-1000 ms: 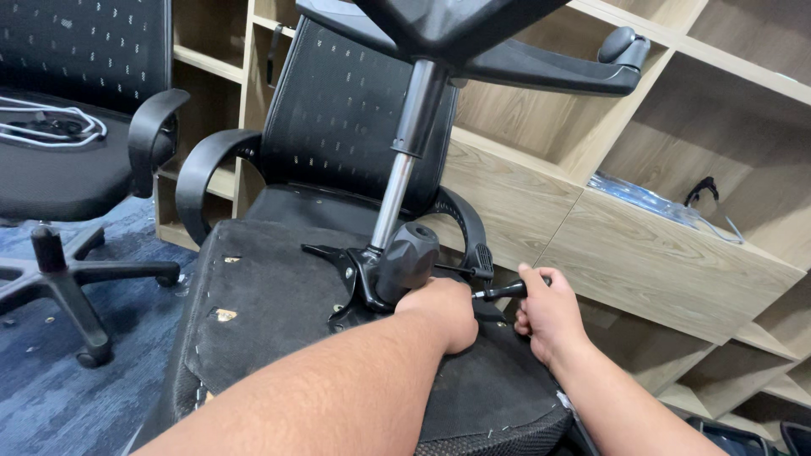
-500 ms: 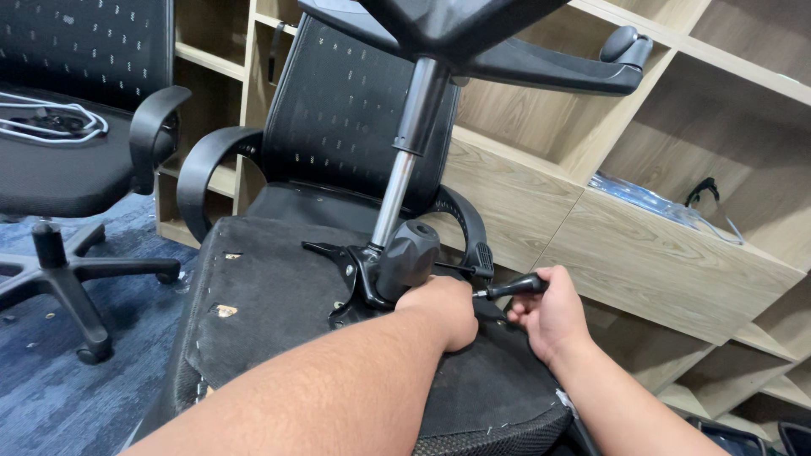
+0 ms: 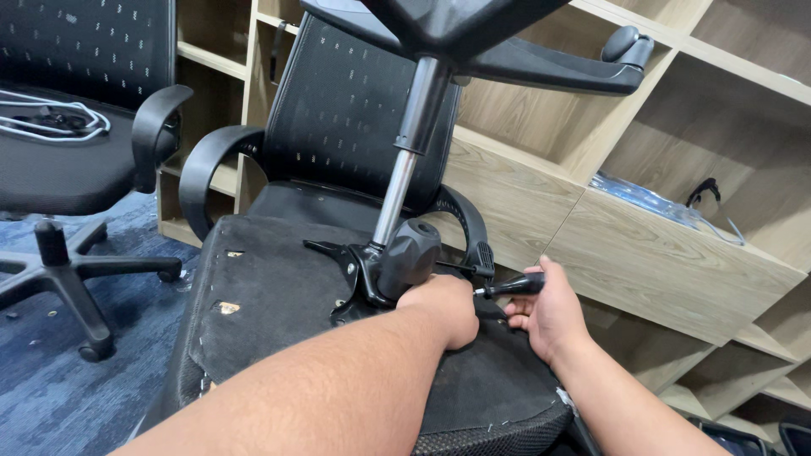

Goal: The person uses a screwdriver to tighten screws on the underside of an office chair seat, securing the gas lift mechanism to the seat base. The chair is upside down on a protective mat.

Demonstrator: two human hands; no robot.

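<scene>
Right hand point(image 3: 551, 314) wrapped round screwdriver handle point(image 3: 517, 286), shaft running level leftward (toward the mechanism). Left hand point(image 3: 443, 306) nearer, fingers hidden, grip unclear, beside black knob point(image 3: 409, 256).

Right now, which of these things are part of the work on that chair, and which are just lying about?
In hand:
upturned chair seat
black knob
left hand
screwdriver handle
right hand

Lying about:
second chair
white cable
wooden shelves

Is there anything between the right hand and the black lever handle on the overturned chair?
Nothing visible: the right hand already grips the black lever handle. The left hand rests beside it, at the round knob.
</scene>
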